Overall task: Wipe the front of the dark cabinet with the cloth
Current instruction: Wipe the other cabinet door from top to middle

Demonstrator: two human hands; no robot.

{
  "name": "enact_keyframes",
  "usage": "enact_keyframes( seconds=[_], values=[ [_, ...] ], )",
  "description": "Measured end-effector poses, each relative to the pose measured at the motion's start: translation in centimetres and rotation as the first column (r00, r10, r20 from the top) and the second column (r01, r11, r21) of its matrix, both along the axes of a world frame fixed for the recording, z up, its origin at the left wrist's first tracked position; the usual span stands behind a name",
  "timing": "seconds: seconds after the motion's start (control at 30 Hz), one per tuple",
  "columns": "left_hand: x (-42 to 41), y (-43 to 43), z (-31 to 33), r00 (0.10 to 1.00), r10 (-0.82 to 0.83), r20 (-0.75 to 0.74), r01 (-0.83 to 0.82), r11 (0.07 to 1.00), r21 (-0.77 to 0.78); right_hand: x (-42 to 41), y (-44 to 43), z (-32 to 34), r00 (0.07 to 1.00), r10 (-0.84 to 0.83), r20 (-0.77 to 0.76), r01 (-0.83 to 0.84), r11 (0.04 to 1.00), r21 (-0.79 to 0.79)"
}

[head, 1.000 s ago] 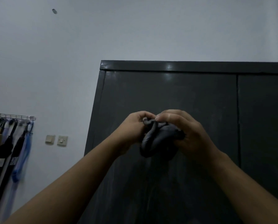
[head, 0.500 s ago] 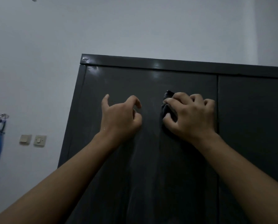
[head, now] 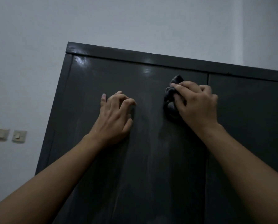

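My right hand [head: 198, 105] has its grip clamped on the cloth [head: 168, 96], fingers curled over the top of the wad and thumb tucked in at its left side, pressing it against the front of the dark cabinet [head: 151, 167]. The cloth is dark, nearly the shade of the cabinet, and bunched into a lump rather than spread flat. Its long axis runs roughly up and down the door, leaning a little to the right at the top. The upper end pokes out above my knuckles and points at the top rail [head: 151, 57], and the lower end bulges out under my thumb. It sits high on the left door [head: 89, 110], near that door's right edge and just left of the seam [head: 206, 126] that splits it from the right door [head: 251, 135].

My left hand [head: 115, 117] is on the same door, well left of the cloth and slightly lower. Its fingers are bent into a claw and hold nothing. I cannot tell whether the fingertips actually touch the panel.

Pale streaks run down the door below both hands. Two switch plates [head: 10, 135] sit on the grey wall [head: 135, 21] left of the cabinet.
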State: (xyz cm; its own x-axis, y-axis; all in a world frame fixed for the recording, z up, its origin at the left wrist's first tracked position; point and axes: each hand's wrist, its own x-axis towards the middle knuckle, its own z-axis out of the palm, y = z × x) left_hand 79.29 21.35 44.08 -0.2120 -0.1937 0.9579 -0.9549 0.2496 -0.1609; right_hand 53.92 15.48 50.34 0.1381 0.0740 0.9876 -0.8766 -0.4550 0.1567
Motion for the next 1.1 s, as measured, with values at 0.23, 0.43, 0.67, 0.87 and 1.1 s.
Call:
enact_keyframes(
  seconds=[0.23, 0.43, 0.67, 0.87, 1.1],
  values=[
    [1.1, -1.2, -0.7, 0.997, -0.071, 0.024, 0.073, 0.994, -0.086, 2.4, 0.5, -4.5, 0.894, -0.03, -0.448, 0.012, 0.999, -0.042],
    [1.5, -1.2, -0.7, 0.994, -0.103, 0.03, 0.106, 0.99, -0.091, -0.3, -1.2, -2.7, 0.802, 0.104, -0.588, -0.14, 0.99, -0.016],
    [1.3, -1.4, -0.8, 0.993, -0.116, 0.003, 0.116, 0.985, -0.126, 3.7, -0.1, 3.5, 0.978, 0.197, -0.067, -0.195, 0.98, 0.035],
    [1.5, -1.3, -0.9, 0.965, -0.246, -0.091, 0.225, 0.954, -0.196, 6.5, 1.4, 1.0, 0.816, 0.143, -0.56, -0.162, 0.987, 0.017],
    [1.3, -1.4, -0.9, 0.98, -0.155, -0.121, 0.132, 0.974, -0.182, 2.3, 0.4, 4.3, 0.844, 0.112, -0.525, -0.183, 0.979, -0.085]
  ],
)
